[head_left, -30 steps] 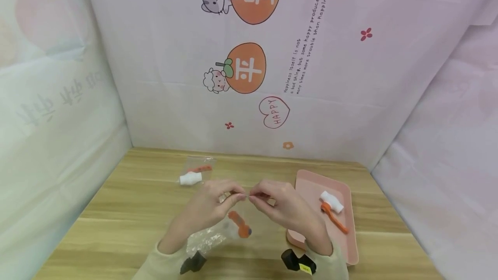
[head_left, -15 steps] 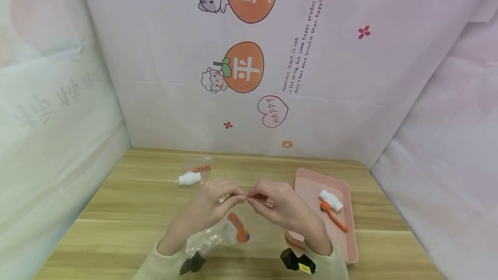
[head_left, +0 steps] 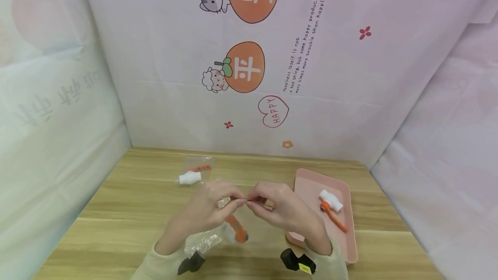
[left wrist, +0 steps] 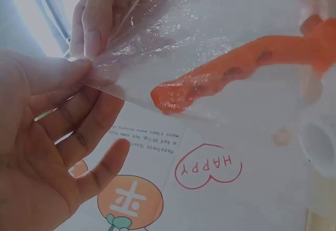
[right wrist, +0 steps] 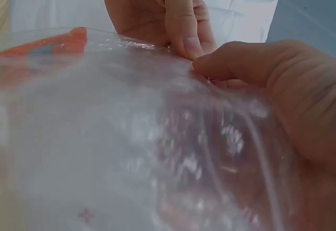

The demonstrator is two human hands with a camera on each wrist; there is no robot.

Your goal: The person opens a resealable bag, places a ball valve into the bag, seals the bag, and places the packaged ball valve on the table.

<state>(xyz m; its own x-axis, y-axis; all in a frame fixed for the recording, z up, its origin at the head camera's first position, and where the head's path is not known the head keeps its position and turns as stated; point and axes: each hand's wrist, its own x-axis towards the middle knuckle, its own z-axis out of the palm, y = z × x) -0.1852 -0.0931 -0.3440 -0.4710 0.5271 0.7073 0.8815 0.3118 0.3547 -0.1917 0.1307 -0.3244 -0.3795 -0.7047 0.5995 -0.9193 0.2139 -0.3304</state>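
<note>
My left hand and right hand meet fingertip to fingertip above the table, both pinching the edge of a clear plastic bag. Through the film in the left wrist view shows a long orange handle with finger grooves, and a white tubular part beside it at the right edge. Seen from the head, the bag hangs under my hands, its orange piece ending in a small blue spot. The right wrist view has crumpled film across my right thumb, close to the left thumb.
A pink tray on the right holds a white tubular fitting and an orange handle. Back left on the wooden table lies another clear bag with a white fitting and orange part. Printed cloth walls surround the table.
My fingertips stay pinched together on the bag's edge, with the small gap between them narrowing. The orange handle in the hanging bag has shifted slightly left and downward.
</note>
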